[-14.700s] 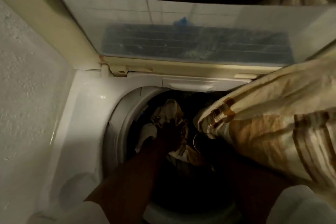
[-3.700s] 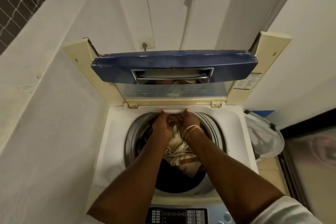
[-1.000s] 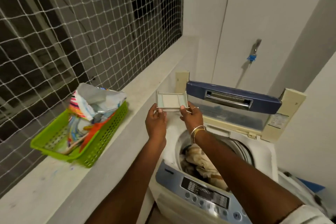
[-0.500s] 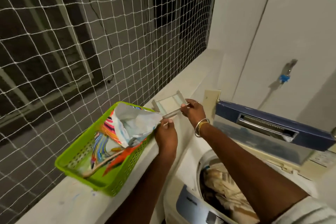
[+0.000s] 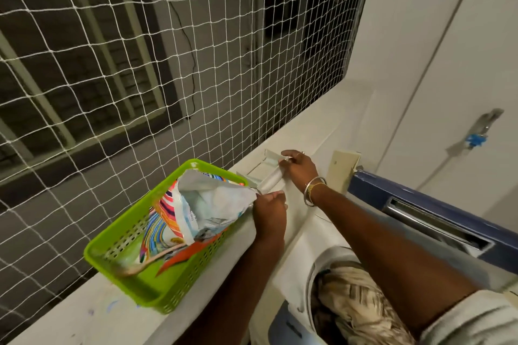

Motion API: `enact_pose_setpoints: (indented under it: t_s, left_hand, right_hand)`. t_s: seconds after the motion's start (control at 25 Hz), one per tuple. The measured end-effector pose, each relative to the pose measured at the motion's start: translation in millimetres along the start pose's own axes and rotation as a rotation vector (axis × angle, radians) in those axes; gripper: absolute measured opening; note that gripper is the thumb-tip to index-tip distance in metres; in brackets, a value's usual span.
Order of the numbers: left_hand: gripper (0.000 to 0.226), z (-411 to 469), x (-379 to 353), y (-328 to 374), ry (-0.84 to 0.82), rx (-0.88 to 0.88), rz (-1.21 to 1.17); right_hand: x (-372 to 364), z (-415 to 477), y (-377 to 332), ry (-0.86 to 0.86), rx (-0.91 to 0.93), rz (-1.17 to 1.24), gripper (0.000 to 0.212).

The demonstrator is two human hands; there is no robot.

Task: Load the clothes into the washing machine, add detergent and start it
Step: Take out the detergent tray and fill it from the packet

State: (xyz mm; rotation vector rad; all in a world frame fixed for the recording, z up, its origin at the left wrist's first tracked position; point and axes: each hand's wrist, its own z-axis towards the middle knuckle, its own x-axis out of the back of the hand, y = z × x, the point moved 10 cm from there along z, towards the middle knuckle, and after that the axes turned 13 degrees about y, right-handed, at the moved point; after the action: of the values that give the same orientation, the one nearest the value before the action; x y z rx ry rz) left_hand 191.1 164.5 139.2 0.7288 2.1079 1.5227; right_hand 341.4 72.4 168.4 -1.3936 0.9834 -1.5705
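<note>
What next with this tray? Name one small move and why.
Probably take the spoon from the green basket with the left hand: the tray sits on the ledge, held by the right hand, and the detergent bag beside it gapes open.

Wears silver and gold bangles (image 5: 314,190) on the right wrist, a ring (image 5: 300,153) on the right hand (image 5: 298,169), a pale short sleeve (image 5: 471,319).

White netting (image 5: 168,64) covers a dark window (image 5: 294,22) across the upper left of the frame, with pale bars (image 5: 92,25) behind it. A white ledge (image 5: 314,123) runs below it. Plain white walls (image 5: 420,36) fill the right, where a tap (image 5: 482,129) with a blue fitting is mounted.
</note>
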Motion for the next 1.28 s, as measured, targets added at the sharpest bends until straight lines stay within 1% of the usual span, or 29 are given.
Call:
enact_pose_setpoints:
  t_s: [0.04, 0.12, 0.16, 0.24, 0.28, 0.44, 0.52, 0.6, 0.68, 0.8, 0.96, 1.0, 1.04, 1.08, 1.2, 1.28]
  left_hand:
    - [0.040, -2, -3, 0, -0.006, 0.014, -0.040]
    - [0.029, -4, -7, -1, -0.009, 0.064, -0.099]
    - [0.036, -4, -9, -6, -0.019, 0.093, -0.123]
    - [0.067, -3, -10, -13, -0.018, 0.128, -0.157]
    - [0.073, -4, -9, -13, -0.006, 0.129, -0.167]
    - [0.082, -8, -6, -13, 0.029, 0.126, -0.162]
    - [0.085, -10, -4, -13, 0.054, 0.118, -0.134]
    - [0.082, -15, 1, -9, 0.112, 0.073, -0.073]
    - [0.073, -24, 4, 2, 0.153, 0.028, -0.053]
    - [0.055, -30, 9, 22, 0.221, -0.025, -0.048]
    - [0.042, -32, 12, 44, 0.252, -0.085, 0.006]
    - [0.037, -35, 13, 53, 0.248, -0.139, 0.035]
    - [0.032, -41, 12, 65, 0.236, -0.231, 0.067]
    - [0.029, -50, 11, 83, 0.214, -0.358, 0.098]
    - [0.031, -96, 11, 145, 0.138, -0.775, 0.167]
    - [0.029, -126, 17, 188, 0.110, -0.955, 0.190]
  right_hand:
    - [-1, 4, -1, -0.015, 0.013, -0.018, 0.025]
    - [-3, 8, -5, -0.055, 0.046, -0.057, 0.027]
    - [-3, 9, -7, -0.067, 0.062, -0.076, 0.027]
    - [-3, 11, -7, -0.085, 0.076, -0.101, 0.028]
    - [-3, 11, -7, -0.096, 0.078, -0.102, 0.029]
    - [-1, 11, -8, -0.116, 0.082, -0.093, 0.035]
    - [6, 12, -10, -0.078, 0.083, -0.075, 0.040]
    - [17, 12, -14, -0.013, 0.103, -0.058, 0.042]
    - [24, 9, -20, 0.026, 0.140, -0.040, 0.040]
    - [33, 1, -31, 0.072, 0.176, 0.006, 0.033]
    - [53, -17, -54, 0.176, 0.269, 0.094, 0.022]
    - [58, -23, -61, 0.195, 0.282, 0.131, 0.019]
    - [63, -29, -69, 0.209, 0.297, 0.169, 0.015]
    - [67, -35, -77, 0.222, 0.315, 0.201, 0.013]
    - [76, -52, -99, 0.227, 0.326, 0.305, 0.011]
    - [78, -66, -116, 0.199, 0.337, 0.366, 0.012]
